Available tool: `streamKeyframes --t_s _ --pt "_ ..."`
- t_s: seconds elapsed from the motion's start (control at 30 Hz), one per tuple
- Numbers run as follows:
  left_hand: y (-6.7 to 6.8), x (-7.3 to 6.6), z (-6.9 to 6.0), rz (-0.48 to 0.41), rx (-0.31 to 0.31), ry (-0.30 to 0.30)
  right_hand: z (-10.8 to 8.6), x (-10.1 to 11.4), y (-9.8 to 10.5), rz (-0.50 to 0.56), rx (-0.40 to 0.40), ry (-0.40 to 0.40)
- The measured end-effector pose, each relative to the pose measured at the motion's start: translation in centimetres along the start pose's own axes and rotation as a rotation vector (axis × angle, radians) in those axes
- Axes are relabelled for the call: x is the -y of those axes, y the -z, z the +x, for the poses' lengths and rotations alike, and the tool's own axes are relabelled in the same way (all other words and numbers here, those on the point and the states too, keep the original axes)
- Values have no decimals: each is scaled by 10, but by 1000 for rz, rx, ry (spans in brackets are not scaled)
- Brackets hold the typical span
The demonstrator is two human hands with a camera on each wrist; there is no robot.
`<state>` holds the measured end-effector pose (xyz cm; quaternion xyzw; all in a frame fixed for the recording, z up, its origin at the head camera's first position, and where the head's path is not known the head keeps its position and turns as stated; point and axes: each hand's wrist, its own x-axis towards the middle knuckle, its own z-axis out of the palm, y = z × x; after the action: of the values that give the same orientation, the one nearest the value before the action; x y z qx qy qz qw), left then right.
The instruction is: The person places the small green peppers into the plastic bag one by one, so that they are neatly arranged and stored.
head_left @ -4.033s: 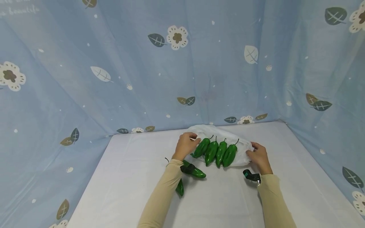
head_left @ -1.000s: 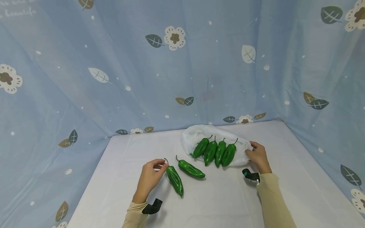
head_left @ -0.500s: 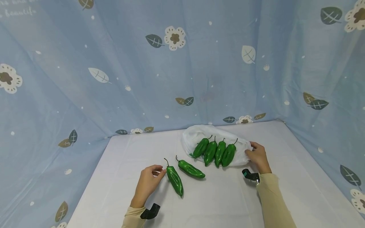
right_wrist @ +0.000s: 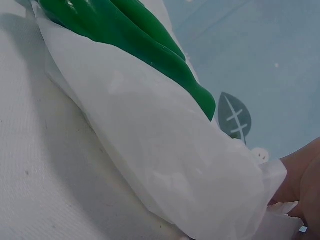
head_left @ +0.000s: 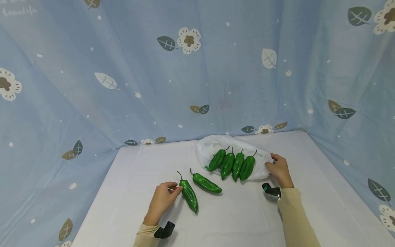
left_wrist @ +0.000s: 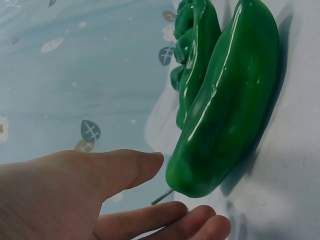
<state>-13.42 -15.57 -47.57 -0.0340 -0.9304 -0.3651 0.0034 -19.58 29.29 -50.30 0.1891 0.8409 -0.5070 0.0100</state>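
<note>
A glossy green pepper (head_left: 189,196) with a thin stem lies on the white-covered table. Beside its stem end is my left hand (head_left: 162,202); in the left wrist view the thumb (left_wrist: 135,170) and fingers stand apart around that end, without a visible grip. Another green pepper (head_left: 206,184) lies just right of the first. Farther back, several green peppers (head_left: 227,166) lie side by side on a white plastic bag (head_left: 262,168). My right hand (head_left: 280,171) pinches the bag's right edge; in the right wrist view its fingers are partly hidden by the bunched plastic (right_wrist: 200,190).
Black camera mounts (head_left: 165,230) sit on both wrists. A blue leaf-and-flower curtain (head_left: 216,79) walls in the back and sides. White cloth covers the table (head_left: 234,219).
My left hand has left the bag's left edge and come down left to the loose pepper, first at its stem, now by its upper body. My right hand stays on the bag.
</note>
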Motion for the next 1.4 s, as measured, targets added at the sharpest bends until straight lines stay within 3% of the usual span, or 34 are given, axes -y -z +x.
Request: streamKeyframes --t_s 0.53,0.87,1.4 --pt "-11 -4 6 36 43 -4 0 2 1 2 -3 -6" --pt "-13 -10 8 66 85 29 0 0 -1 -1 -6 -1" --pt "-18 -16 7 125 144 -5 2 0 0 -1 -5 0"
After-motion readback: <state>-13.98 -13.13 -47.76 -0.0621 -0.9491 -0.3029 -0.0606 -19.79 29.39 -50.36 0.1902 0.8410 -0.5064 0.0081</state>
